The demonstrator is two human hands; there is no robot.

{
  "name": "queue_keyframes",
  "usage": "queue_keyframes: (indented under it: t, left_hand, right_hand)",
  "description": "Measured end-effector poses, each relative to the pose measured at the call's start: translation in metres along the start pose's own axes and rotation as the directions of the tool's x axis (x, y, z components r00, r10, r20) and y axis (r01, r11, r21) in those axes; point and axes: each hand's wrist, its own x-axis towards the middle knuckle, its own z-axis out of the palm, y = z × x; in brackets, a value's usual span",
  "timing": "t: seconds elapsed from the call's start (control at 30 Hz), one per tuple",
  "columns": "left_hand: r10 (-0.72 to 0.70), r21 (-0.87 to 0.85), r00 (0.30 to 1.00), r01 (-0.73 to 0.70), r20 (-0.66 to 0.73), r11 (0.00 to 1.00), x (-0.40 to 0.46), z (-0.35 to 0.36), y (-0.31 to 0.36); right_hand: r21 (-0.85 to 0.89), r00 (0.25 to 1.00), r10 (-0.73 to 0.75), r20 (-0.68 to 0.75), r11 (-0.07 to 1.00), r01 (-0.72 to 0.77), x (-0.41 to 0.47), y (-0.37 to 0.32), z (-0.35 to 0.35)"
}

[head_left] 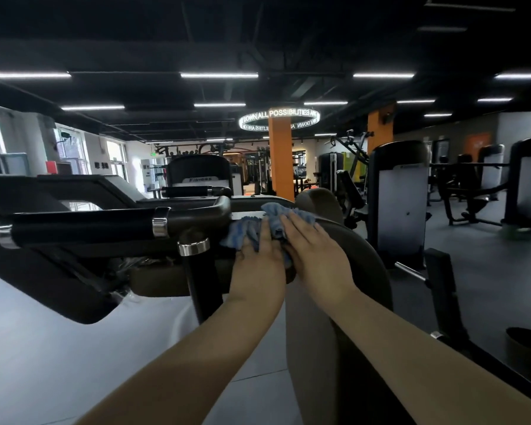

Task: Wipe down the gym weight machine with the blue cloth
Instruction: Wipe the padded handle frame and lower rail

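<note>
The blue cloth (272, 220) is bunched against the top of the grey-brown weight machine frame (354, 250), just right of where its arm joins. My left hand (259, 262) presses flat on the cloth's left part, fingers pointing up. My right hand (314, 256) lies on the cloth's right part, touching the left hand. The machine's black handle (83, 228) with chrome rings runs out to the left, and a second black grip (201, 277) drops down below it. Much of the cloth is hidden under my hands.
Another weight machine (400, 204) with a white shroud stands close on the right. An orange pillar (281, 161) rises behind. More gym machines fill the back and right. A black bar (410, 271) juts out low at the right. Pale grey floor (43, 348) lies to the left.
</note>
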Motion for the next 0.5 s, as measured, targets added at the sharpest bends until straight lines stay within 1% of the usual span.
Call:
queue_keyframes:
  t: [0.1,0.17,0.3,0.43,0.47,0.5]
  left_hand:
    - [0.104,0.069,0.994,-0.102,-0.025,0.992,0.015,0.002,0.024]
    - [0.171,0.068,0.984,-0.168,-0.045,0.983,0.025,0.004,0.044]
    - [0.319,0.147,0.945,-0.307,-0.070,0.940,0.042,0.018,0.082]
    - [0.415,0.202,0.909,-0.403,-0.022,0.893,0.045,0.031,0.111]
    - [0.433,0.215,0.901,-0.421,-0.008,0.881,0.045,0.033,0.115]
    - [0.447,0.224,0.895,-0.436,0.000,0.872,0.045,0.035,0.118]
  right_hand:
    - [0.075,0.987,0.160,-0.002,0.984,-0.159,-0.016,0.022,-0.004]
    - [0.139,0.961,0.277,-0.016,0.952,-0.272,-0.030,0.037,-0.007]
    - [0.306,0.845,0.534,0.023,0.801,-0.515,-0.059,0.058,-0.010]
    - [0.434,0.739,0.672,0.046,0.653,-0.621,-0.086,0.059,-0.011]
    - [0.444,0.717,0.696,0.048,0.628,-0.639,-0.089,0.057,-0.012]
    - [0.430,0.709,0.703,0.052,0.625,-0.651,-0.092,0.057,-0.012]
